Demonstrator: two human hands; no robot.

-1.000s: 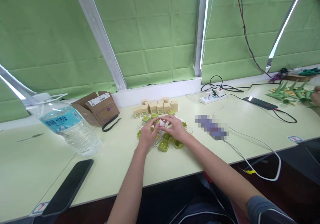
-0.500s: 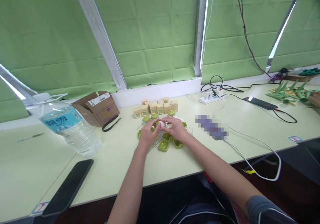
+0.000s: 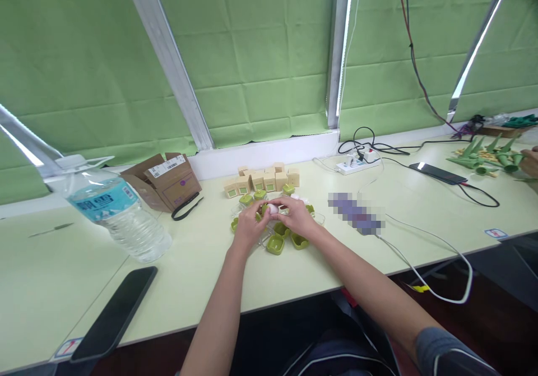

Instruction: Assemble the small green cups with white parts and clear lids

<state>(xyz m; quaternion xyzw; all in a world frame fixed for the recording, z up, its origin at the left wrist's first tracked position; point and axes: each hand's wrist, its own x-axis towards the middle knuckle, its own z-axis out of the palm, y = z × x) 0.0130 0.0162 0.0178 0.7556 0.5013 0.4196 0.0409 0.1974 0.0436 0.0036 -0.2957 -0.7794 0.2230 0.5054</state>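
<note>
Between both hands is a small rounded piece (image 3: pixel 273 208), white on one side and green on the other; its exact kind does not show. My left hand (image 3: pixel 249 224) is closed on its green side, and my right hand (image 3: pixel 296 214) pinches the white side. Beneath and around my fingers lie several small green square cups, one of them a hollow cup (image 3: pixel 276 245) facing up near me. Thin whitish wires (image 3: pixel 263 240) run among them. Green-topped pieces (image 3: pixel 259 195) sit just beyond my hands. My palms and fingers hide part of the pile.
Small cardboard boxes (image 3: pixel 256 181) stand in rows behind the pile. To the left are a large water bottle (image 3: pixel 121 210), an open carton (image 3: pixel 172 182) and a black phone (image 3: pixel 115 314). A power strip (image 3: pixel 357 163), cables and another phone (image 3: pixel 438 172) lie rightward; another person's hand (image 3: pixel 530 162) is at the far right.
My fingers have shifted very slightly around the white-and-green piece, which stays in the same place. The other person's hand at the far right has moved a little.
</note>
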